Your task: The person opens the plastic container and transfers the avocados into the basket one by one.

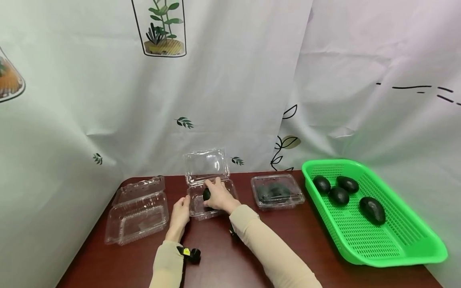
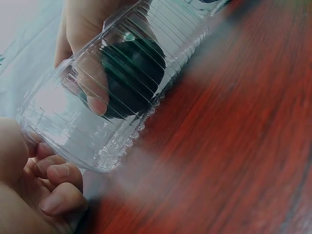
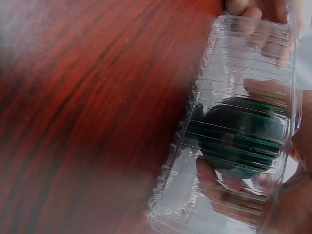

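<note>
A clear plastic clamshell box stands at the middle of the table with its lid raised against the curtain. My right hand reaches down into its base and grips a dark green avocado. Through the ribbed wall in the right wrist view, fingers show on both sides of the avocado, its stem scar facing the camera. At the box's left end, my left hand holds the rim by its corner, the other fingers curled below.
To the left, another clamshell box stands open. A closed clamshell box with dark avocados inside sits right of the middle. Several avocados lie in a green plastic basket at the right. Behind the table hangs a white printed curtain.
</note>
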Motion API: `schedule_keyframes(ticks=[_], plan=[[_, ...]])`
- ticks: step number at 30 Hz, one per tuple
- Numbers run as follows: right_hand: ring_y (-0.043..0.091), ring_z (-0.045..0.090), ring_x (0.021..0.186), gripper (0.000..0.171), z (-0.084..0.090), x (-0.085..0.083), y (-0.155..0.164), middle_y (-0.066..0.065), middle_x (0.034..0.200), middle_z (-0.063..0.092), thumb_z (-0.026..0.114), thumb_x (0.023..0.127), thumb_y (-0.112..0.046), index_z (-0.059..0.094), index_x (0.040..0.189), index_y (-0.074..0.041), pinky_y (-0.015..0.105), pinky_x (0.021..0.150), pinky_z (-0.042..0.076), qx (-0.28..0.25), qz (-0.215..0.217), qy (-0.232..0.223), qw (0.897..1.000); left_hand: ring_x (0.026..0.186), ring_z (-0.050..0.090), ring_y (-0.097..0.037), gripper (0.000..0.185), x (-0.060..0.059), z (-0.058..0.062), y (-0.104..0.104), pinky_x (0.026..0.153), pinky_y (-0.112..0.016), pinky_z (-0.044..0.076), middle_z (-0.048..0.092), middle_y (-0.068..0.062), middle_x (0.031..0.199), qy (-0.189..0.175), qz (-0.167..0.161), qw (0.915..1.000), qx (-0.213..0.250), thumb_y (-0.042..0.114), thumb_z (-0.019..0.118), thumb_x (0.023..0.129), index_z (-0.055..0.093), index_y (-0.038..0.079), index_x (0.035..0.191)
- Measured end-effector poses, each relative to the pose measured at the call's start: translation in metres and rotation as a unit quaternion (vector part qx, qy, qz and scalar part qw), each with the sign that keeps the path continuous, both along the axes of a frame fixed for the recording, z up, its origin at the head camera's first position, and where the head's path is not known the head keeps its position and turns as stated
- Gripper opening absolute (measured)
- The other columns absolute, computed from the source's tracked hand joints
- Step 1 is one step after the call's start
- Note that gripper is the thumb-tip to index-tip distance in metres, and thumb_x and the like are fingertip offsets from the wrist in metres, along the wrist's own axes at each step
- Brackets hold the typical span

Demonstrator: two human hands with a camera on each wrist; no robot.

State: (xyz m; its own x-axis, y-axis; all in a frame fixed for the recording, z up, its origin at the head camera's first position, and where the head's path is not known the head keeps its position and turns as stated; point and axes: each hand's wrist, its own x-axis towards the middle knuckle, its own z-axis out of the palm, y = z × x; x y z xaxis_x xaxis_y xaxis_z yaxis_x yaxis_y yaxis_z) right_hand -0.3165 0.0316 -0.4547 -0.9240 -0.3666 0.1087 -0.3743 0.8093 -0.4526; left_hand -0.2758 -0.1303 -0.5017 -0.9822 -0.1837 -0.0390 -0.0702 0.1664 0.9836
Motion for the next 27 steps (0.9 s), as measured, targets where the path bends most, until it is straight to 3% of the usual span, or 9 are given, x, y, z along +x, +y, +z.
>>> schedule_keyframes(ticks=[16, 21, 27], plan=[[0.025, 0.051, 0.098, 0.056, 0.001, 0.001, 0.010, 0.008, 0.111, 0.044, 0.085, 0.074, -0.027, 0.056, 0.122, -0.019, 0.033, 0.077, 0.048, -0.032, 0.010, 0.008, 0.999, 0.045, 0.030, -0.013, 0.041, 0.002, -0.002, 0.000, 0.045, -0.026, 0.031, 0.031, 0.001, 0.057, -0.006, -0.009, 0.9999, -0.014, 0.037, 0.037, 0.107, 0.041, 0.007, 0.080], [0.022, 0.052, 0.096, 0.058, 0.019, 0.001, 0.022, 0.008, 0.113, 0.045, 0.084, 0.075, -0.027, 0.056, 0.125, -0.020, 0.033, 0.080, 0.048, -0.018, 0.025, 0.030, 0.999, 0.044, 0.029, -0.012, 0.042, 0.002, 0.000, 0.000, 0.045, -0.026, 0.030, 0.031, 0.001, 0.057, 0.002, -0.010, 0.9999, -0.011, 0.039, 0.038, 0.107, 0.040, 0.006, 0.080], [0.022, 0.050, 0.100, 0.058, 0.054, 0.010, 0.048, 0.008, 0.116, 0.044, 0.082, 0.079, -0.027, 0.055, 0.130, -0.020, 0.034, 0.077, 0.050, 0.027, 0.058, 0.051, 0.997, 0.045, 0.028, -0.012, 0.042, 0.002, 0.002, -0.003, 0.045, -0.026, 0.030, 0.031, 0.001, 0.058, -0.002, -0.016, 0.9998, -0.013, 0.040, 0.037, 0.106, 0.039, 0.008, 0.080]])
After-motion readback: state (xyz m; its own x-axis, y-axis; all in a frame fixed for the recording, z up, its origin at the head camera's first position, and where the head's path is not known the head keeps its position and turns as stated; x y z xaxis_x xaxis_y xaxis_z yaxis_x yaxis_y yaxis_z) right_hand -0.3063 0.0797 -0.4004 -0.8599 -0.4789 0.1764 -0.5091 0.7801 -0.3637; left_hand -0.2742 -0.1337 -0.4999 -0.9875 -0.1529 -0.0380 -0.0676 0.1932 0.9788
